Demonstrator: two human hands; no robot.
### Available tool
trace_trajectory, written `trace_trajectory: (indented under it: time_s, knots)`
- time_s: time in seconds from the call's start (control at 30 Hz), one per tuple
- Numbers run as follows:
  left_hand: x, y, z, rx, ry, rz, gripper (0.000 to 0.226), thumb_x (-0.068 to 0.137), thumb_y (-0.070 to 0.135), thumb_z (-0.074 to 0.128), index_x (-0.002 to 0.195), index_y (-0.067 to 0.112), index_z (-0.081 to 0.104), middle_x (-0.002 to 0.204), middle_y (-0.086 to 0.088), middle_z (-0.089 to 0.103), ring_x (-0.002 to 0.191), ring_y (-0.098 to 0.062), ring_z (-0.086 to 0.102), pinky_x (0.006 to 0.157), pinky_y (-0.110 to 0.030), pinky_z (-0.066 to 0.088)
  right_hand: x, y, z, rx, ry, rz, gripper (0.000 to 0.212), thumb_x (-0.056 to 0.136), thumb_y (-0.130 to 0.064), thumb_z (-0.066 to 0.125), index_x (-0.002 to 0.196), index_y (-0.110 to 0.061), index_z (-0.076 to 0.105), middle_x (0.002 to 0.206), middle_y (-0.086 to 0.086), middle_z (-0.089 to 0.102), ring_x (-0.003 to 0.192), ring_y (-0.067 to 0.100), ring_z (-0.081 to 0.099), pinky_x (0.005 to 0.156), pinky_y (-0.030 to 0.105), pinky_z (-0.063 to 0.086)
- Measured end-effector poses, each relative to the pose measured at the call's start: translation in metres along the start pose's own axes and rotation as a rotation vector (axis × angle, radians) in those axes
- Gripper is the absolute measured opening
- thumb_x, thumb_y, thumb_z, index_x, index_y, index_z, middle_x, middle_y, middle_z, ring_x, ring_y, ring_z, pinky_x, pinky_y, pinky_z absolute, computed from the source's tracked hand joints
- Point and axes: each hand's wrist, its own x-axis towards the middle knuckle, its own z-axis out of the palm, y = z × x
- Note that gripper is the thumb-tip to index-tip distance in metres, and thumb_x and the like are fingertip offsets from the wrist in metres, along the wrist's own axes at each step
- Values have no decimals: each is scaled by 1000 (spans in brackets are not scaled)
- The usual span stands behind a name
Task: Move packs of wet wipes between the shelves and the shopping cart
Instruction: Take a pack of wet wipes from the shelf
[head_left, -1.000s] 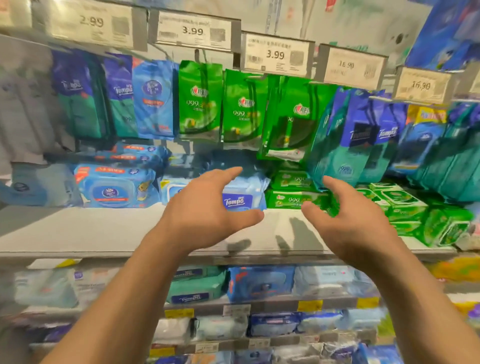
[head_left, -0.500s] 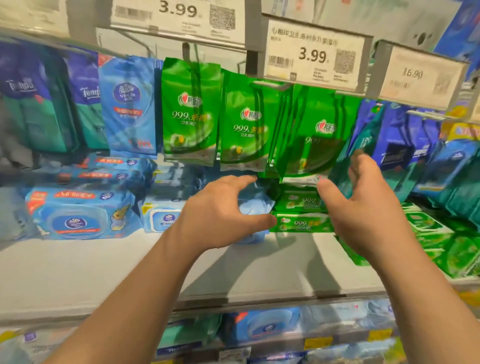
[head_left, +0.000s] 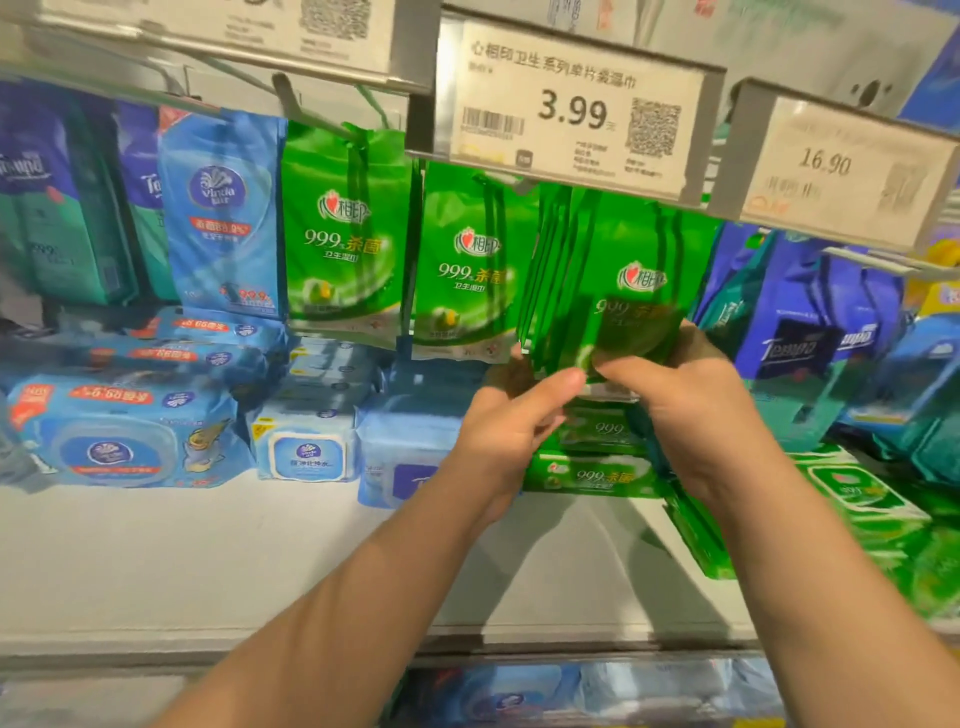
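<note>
Both hands, left hand (head_left: 511, 415) and right hand (head_left: 685, 400), pinch the lower edge of hanging green packs (head_left: 618, 291) below the 3.99 tag (head_left: 571, 111); fingers clamped on them; probably light, limp, slippery film.

shelf (head_left: 218, 561) | on it: blue wipe packs (head_left: 119, 436), green wipe packs (head_left: 587, 475)

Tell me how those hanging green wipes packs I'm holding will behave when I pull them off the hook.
The hanging green wipes packs look thin and flat, so probably floppy and light. Their glossy film may be slippery, and several are fanned together, so they could slide apart. With the left hand and right hand gripping only their bottom edges, the tops may swing.
</note>
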Motion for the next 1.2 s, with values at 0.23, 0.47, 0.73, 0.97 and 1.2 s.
trace_trajectory:
  time_s: [0.23,0.47,0.73,0.97,1.2]
  knots:
    - [15,-16,37,-453,159,54,53,83,4,72,133,3,54,93,-14,77,74,-18,77,59,-25,59,18,10,7,192,-83,21,58,63,-10,84,117,-1,65,102,17,77,96,37,75,91,55,58]
    - [24,-28,40,-489,161,55,56,59,18,92,108,5,68,85,-6,79,74,-12,76,62,-23,58,21,12,7,209,-128,-33,60,66,-12,80,122,0,63,107,13,77,102,31,74,90,43,59]
    - [16,-23,47,-442,118,201,111,33,49,103,126,2,62,125,-21,65,113,-30,64,105,-44,50,14,7,1,343,-264,23,66,65,-9,80,126,6,61,101,11,78,91,20,75,80,32,58]
    - [-18,-18,58,-295,55,235,84,76,40,82,144,1,52,138,-23,63,128,-34,62,109,-47,50,-4,-10,-3,538,-288,19,68,70,-14,78,132,3,56,97,15,77,84,31,77,70,40,61]
    - [-63,1,57,-166,30,270,106,61,43,93,142,-6,46,113,-17,71,94,-24,74,73,-31,60,-17,-19,-17,695,-444,109,77,62,-13,87,129,11,58,109,29,72,93,43,74,76,50,60]
